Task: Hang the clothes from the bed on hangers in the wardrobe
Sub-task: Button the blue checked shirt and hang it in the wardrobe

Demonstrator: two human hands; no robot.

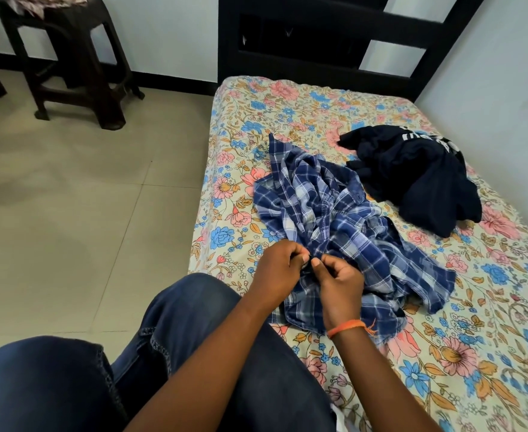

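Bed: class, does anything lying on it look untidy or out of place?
Yes. The checked shirt lies crumpled on the bedsheet, with both hands pinching its near edge. Behind it, a dark garment sits in a heap. Neither is on a hanger.

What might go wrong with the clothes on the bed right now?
Both hands, left hand and right hand, pinch one small spot of the crumpled plaid shirt, so lifting it could leave it twisted and awkward to hang. Its lower corner lies near the bed edge and might slide off. The dark garment sits bunched apart and may stay creased.
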